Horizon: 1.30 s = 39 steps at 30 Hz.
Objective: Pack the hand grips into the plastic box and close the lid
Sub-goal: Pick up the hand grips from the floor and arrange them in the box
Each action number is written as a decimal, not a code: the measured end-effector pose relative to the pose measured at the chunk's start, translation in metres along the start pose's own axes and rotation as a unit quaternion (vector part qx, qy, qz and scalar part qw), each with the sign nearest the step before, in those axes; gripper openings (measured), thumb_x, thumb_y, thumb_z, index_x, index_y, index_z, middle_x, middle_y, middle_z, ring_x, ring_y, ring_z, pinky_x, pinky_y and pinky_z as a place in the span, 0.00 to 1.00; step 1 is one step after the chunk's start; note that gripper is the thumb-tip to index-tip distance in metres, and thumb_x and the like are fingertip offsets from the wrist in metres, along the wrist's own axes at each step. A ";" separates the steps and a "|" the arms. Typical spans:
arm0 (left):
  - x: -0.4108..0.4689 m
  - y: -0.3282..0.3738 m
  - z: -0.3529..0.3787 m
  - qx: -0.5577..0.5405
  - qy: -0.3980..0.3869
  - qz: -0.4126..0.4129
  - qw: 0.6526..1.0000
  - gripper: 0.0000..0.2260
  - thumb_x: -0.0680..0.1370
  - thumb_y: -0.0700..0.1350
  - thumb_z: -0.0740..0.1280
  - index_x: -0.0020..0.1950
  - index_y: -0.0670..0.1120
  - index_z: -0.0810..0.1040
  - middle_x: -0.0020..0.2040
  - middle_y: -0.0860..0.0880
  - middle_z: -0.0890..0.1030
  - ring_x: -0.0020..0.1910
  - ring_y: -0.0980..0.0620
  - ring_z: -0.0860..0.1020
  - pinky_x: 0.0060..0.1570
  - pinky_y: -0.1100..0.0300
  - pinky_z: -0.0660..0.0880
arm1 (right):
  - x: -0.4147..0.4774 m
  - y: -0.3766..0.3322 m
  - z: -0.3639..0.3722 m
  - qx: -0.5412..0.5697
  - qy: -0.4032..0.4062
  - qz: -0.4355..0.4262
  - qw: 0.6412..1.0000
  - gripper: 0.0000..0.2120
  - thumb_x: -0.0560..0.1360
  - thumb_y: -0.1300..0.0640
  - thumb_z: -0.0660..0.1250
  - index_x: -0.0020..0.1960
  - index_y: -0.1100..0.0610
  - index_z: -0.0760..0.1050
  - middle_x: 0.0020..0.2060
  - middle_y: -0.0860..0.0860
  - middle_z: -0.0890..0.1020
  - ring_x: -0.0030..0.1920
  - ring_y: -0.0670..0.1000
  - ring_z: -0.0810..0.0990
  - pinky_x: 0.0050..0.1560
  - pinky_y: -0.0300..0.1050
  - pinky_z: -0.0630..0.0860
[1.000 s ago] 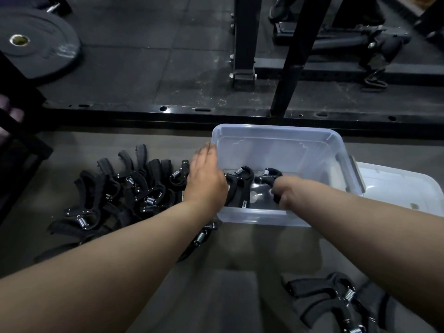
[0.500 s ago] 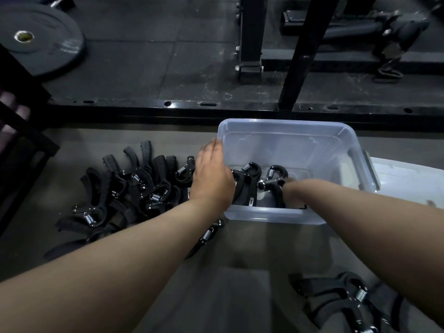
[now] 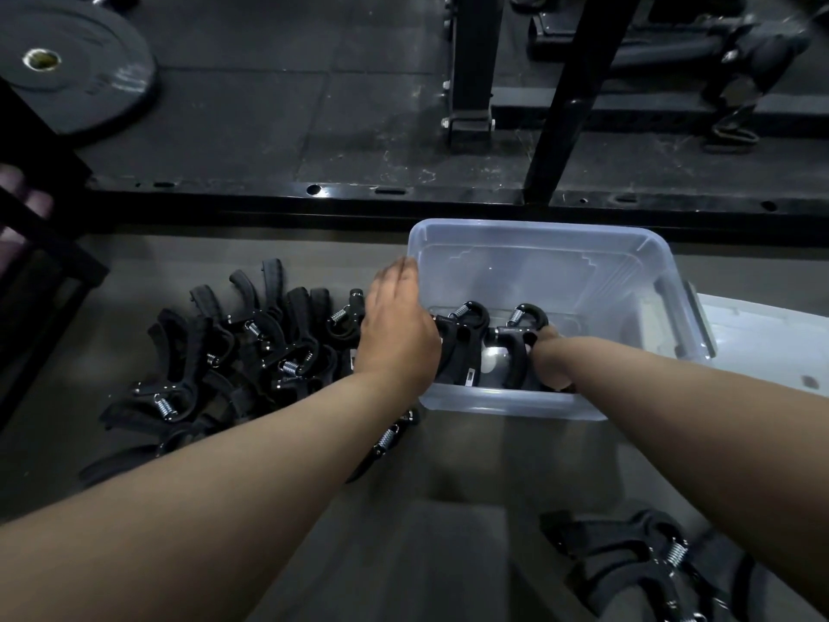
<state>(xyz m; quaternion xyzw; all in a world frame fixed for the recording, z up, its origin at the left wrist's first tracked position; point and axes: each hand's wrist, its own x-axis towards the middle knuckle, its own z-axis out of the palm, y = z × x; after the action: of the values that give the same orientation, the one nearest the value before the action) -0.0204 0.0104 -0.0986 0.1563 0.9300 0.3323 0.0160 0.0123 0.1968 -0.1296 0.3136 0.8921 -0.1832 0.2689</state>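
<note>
Packing black spring hand grips into the clear plastic box [image 3: 543, 244]

The right hand [image 3: 549, 359] is sitting inside the box, grasping one black hand grip [image 3: 516, 338]; the left hand [image 3: 397, 332], fingers released, is hovering at the box's left wall. Compared with earlier, the right hand is reaching deeper. Next, I judge, the pile of grips [image 3: 233, 347] beside the left hand needs picking; the white lid [image 3: 762, 343] is waiting beyond the right hand.

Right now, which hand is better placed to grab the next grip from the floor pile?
Left. The left hand rests at the plastic box's left wall, right beside the pile of hand grips. The right hand is down inside the box at a grip.
</note>
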 end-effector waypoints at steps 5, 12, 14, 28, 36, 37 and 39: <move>0.000 0.000 -0.002 -0.002 -0.003 -0.005 1.000 0.26 0.79 0.35 0.52 0.79 0.43 0.56 0.78 0.47 0.58 0.77 0.48 0.53 0.76 0.52 0.53 | 0.034 0.023 0.023 0.136 -0.028 0.066 0.988 0.22 0.83 0.47 0.49 0.53 0.62 0.74 0.66 0.56 0.74 0.59 0.53 0.71 0.67 0.43 0.59; 0.001 0.001 -0.003 -0.012 -0.010 -0.012 1.000 0.27 0.79 0.36 0.52 0.79 0.43 0.55 0.78 0.48 0.57 0.77 0.48 0.52 0.77 0.52 0.52 | 0.030 0.007 0.016 0.223 -0.013 0.164 0.961 0.31 0.83 0.46 0.49 0.75 0.68 0.56 0.76 0.61 0.58 0.76 0.58 0.56 0.75 0.48 0.50; 0.001 -0.001 -0.005 -0.021 -0.018 -0.014 1.000 0.26 0.80 0.37 0.51 0.79 0.43 0.55 0.79 0.48 0.57 0.78 0.49 0.51 0.77 0.54 0.51 | 0.015 0.001 0.007 0.193 0.018 0.141 0.971 0.28 0.82 0.50 0.56 0.74 0.67 0.58 0.72 0.64 0.64 0.72 0.63 0.63 0.71 0.51 0.61; -0.014 -0.084 -0.041 0.025 -0.035 -0.130 0.991 0.22 0.80 0.42 0.56 0.76 0.42 0.64 0.78 0.44 0.61 0.77 0.46 0.57 0.75 0.56 0.52 | -0.062 -0.121 0.025 0.122 0.131 -0.341 0.923 0.29 0.80 0.56 0.59 0.78 0.61 0.53 0.77 0.56 0.35 0.78 0.57 0.42 0.75 0.46 0.48; -0.009 -0.141 -0.044 0.197 -0.180 -0.221 0.938 0.30 0.79 0.53 0.62 0.79 0.47 0.56 0.80 0.46 0.53 0.78 0.43 0.53 0.76 0.49 0.53 | -0.063 -0.114 0.024 0.129 0.136 -0.357 0.915 0.29 0.81 0.52 0.57 0.79 0.57 0.52 0.77 0.50 0.33 0.78 0.52 0.41 0.69 0.39 0.45; -0.008 -0.142 -0.042 0.212 -0.191 -0.223 0.932 0.33 0.79 0.55 0.62 0.80 0.47 0.53 0.81 0.45 0.49 0.79 0.43 0.51 0.76 0.49 0.51 | -0.063 -0.114 0.024 0.129 0.137 -0.358 0.915 0.29 0.81 0.52 0.57 0.79 0.57 0.52 0.77 0.49 0.33 0.78 0.52 0.41 0.68 0.38 0.45; -0.006 -0.142 -0.041 0.221 -0.211 -0.246 0.920 0.34 0.79 0.57 0.61 0.80 0.49 0.50 0.81 0.45 0.47 0.79 0.42 0.50 0.76 0.45 0.51 | -0.062 -0.114 0.024 0.126 0.142 -0.359 0.914 0.29 0.81 0.51 0.57 0.79 0.57 0.52 0.77 0.49 0.33 0.78 0.51 0.41 0.68 0.38 0.45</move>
<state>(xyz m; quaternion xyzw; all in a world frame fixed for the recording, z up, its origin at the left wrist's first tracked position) -0.0604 -0.1207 -0.1554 -0.0113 0.9639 0.0637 0.2582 -0.0134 0.0725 -0.0939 0.0267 0.9428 -0.3321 0.0139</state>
